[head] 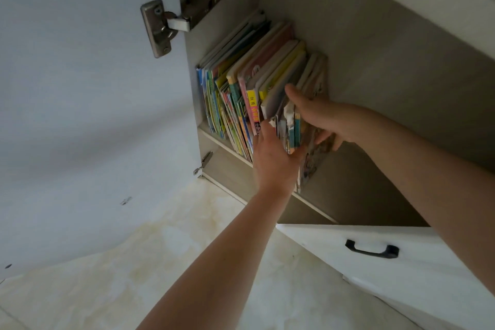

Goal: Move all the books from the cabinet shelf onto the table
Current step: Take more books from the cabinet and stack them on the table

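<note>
A bundle of thin books (pixel 290 126) at the right end of the row is gripped between both hands: the left hand (pixel 276 161) is pressed flat against its near-left face, the right hand (pixel 318 118) is wrapped around its right side. The remaining books (pixel 235 83) stand leaning on the shelf (pixel 214 139) to the left. The bundle is ragged and loose, so an inner or outermost book could probably slip out if it is squeezed unevenly. The leaning row might topple rightward once its support is withdrawn. No table is seen.
</note>
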`<state>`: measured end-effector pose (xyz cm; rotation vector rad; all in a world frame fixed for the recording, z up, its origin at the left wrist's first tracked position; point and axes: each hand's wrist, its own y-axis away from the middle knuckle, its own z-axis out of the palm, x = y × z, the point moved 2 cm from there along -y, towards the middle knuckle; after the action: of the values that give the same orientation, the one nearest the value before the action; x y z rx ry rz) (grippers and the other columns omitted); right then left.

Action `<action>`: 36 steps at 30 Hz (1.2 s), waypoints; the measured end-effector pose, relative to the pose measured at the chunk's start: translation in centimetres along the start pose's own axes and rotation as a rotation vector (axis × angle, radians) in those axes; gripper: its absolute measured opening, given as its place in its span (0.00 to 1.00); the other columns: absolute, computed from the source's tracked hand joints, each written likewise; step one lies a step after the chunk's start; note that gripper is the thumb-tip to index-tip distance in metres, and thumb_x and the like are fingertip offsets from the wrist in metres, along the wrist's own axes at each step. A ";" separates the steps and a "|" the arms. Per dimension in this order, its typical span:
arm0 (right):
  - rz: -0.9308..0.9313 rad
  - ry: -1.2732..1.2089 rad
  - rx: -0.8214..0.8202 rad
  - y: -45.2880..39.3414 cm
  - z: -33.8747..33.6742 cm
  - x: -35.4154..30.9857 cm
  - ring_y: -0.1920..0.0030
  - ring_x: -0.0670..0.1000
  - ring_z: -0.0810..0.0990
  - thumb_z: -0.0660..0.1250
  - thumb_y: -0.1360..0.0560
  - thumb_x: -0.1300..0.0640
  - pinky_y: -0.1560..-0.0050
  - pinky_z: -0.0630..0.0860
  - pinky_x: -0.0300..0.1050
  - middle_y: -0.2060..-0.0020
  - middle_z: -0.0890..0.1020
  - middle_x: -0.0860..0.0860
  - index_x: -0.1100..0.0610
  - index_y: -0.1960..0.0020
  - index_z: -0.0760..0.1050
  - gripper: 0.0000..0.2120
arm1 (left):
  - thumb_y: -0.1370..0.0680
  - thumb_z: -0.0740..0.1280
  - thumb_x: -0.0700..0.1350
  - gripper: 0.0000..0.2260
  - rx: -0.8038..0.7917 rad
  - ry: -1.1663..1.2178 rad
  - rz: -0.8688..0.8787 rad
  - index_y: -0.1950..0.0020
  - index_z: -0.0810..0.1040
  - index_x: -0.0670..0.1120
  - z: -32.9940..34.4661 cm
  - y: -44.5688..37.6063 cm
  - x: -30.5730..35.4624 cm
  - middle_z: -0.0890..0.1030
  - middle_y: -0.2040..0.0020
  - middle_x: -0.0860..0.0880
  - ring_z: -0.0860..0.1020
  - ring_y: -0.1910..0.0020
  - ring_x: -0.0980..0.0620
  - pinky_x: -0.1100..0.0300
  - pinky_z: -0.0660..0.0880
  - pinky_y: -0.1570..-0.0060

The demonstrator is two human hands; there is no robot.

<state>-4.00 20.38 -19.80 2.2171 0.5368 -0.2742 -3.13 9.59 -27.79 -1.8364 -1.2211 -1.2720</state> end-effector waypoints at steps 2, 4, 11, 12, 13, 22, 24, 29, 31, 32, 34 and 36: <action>-0.214 0.037 0.227 -1.0 -1.4 -0.8 0.28 0.61 0.64 0.50 0.22 0.34 0.32 0.64 0.53 0.25 0.60 0.58 0.56 0.21 0.48 0.38 | 0.32 0.78 0.47 0.27 0.053 -0.015 0.019 0.39 0.69 0.44 0.2 0.0 0.0 0.75 0.41 0.48 0.70 0.45 0.55 0.59 0.73 0.47; -0.385 0.088 0.342 -2.4 -2.3 -1.3 0.27 0.60 0.61 0.54 0.21 0.38 0.31 0.64 0.52 0.25 0.58 0.59 0.52 0.22 0.50 0.33 | 0.33 0.78 0.45 0.26 0.123 -0.052 0.042 0.40 0.70 0.43 0.4 0.2 -0.1 0.71 0.40 0.46 0.66 0.46 0.56 0.63 0.72 0.50; -0.457 0.062 0.398 -5.6 -2.4 -0.3 0.36 0.61 0.69 0.57 0.21 0.41 0.34 0.69 0.51 0.31 0.58 0.60 0.47 0.27 0.62 0.24 | 0.33 0.78 0.45 0.30 0.183 -0.064 0.055 0.37 0.66 0.47 0.7 0.3 -1.0 0.66 0.37 0.45 0.69 0.38 0.47 0.56 0.76 0.45; -0.466 0.055 0.406 -5.7 -2.3 -0.2 0.37 0.61 0.69 0.57 0.21 0.41 0.34 0.69 0.52 0.32 0.59 0.60 0.47 0.28 0.63 0.23 | 0.33 0.78 0.46 0.31 0.190 -0.069 0.057 0.36 0.66 0.47 0.7 0.3 -1.0 0.67 0.37 0.45 0.69 0.38 0.46 0.55 0.76 0.44; -0.474 0.046 0.414 -5.9 -2.1 -0.2 0.37 0.61 0.69 0.57 0.21 0.41 0.34 0.69 0.52 0.33 0.59 0.60 0.48 0.29 0.64 0.22 | 0.34 0.78 0.46 0.31 0.196 -0.069 0.055 0.36 0.67 0.47 0.6 0.3 -1.1 0.68 0.38 0.45 0.69 0.37 0.46 0.56 0.75 0.44; -0.585 0.046 0.417 -4.7 -0.5 -0.3 0.39 0.56 0.73 0.55 0.20 0.42 0.45 0.67 0.42 0.34 0.71 0.57 0.51 0.31 0.66 0.21 | 0.35 0.77 0.44 0.29 0.191 0.072 0.020 0.38 0.71 0.42 -0.2 1.6 -1.6 0.72 0.40 0.45 0.72 0.42 0.49 0.53 0.79 0.48; -0.576 0.026 0.416 -4.4 -0.3 -0.3 0.40 0.54 0.74 0.56 0.20 0.41 0.47 0.68 0.42 0.36 0.72 0.55 0.51 0.32 0.67 0.21 | 0.34 0.75 0.46 0.31 0.161 0.156 0.016 0.34 0.69 0.45 -0.6 2.2 -2.0 0.75 0.38 0.48 0.74 0.39 0.49 0.51 0.78 0.43; -0.569 -0.160 0.370 -4.4 -0.1 0.3 0.36 0.53 0.73 0.58 0.23 0.38 0.39 0.74 0.52 0.32 0.70 0.53 0.50 0.27 0.62 0.29 | 0.34 0.73 0.52 0.29 0.116 0.259 -0.004 0.35 0.69 0.51 -2.0 2.7 -2.8 0.80 0.43 0.54 0.78 0.44 0.51 0.47 0.80 0.50; -0.468 -0.236 0.429 -5.5 -0.7 1.1 0.31 0.57 0.68 0.56 0.24 0.36 0.32 0.69 0.54 0.28 0.66 0.55 0.52 0.24 0.59 0.33 | 0.34 0.73 0.52 0.27 0.118 0.263 -0.004 0.37 0.70 0.54 -2.5 3.1 -3.0 0.79 0.43 0.56 0.77 0.43 0.52 0.47 0.79 0.49; -0.408 -0.283 0.421 -6.1 -1.0 1.6 0.31 0.58 0.69 0.54 0.24 0.36 0.34 0.71 0.50 0.29 0.68 0.56 0.55 0.25 0.60 0.34 | 0.34 0.73 0.53 0.26 0.121 0.268 -0.010 0.38 0.70 0.54 -2.7 3.4 -3.4 0.79 0.43 0.56 0.77 0.42 0.52 0.47 0.79 0.48; -0.364 -0.369 0.291 -6.9 -0.8 2.3 0.41 0.52 0.78 0.49 0.20 0.38 0.49 0.77 0.35 0.40 0.77 0.54 0.57 0.30 0.68 0.29 | 0.33 0.74 0.54 0.25 0.119 0.286 -0.027 0.39 0.70 0.54 -3.3 3.9 -4.2 0.79 0.43 0.55 0.77 0.41 0.50 0.47 0.80 0.48; -0.365 -0.381 0.150 -6.7 0.5 2.6 0.49 0.43 0.79 0.46 0.17 0.41 0.58 0.74 0.31 0.43 0.79 0.50 0.53 0.30 0.70 0.25 | 0.32 0.74 0.50 0.24 0.105 0.307 -0.035 0.39 0.69 0.54 -3.8 4.3 -5.1 0.79 0.43 0.57 0.77 0.40 0.51 0.51 0.80 0.47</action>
<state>-4.82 24.64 -25.62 2.1218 0.7214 -0.9332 -1.35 2.83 -30.98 -1.4867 -1.1307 -1.4195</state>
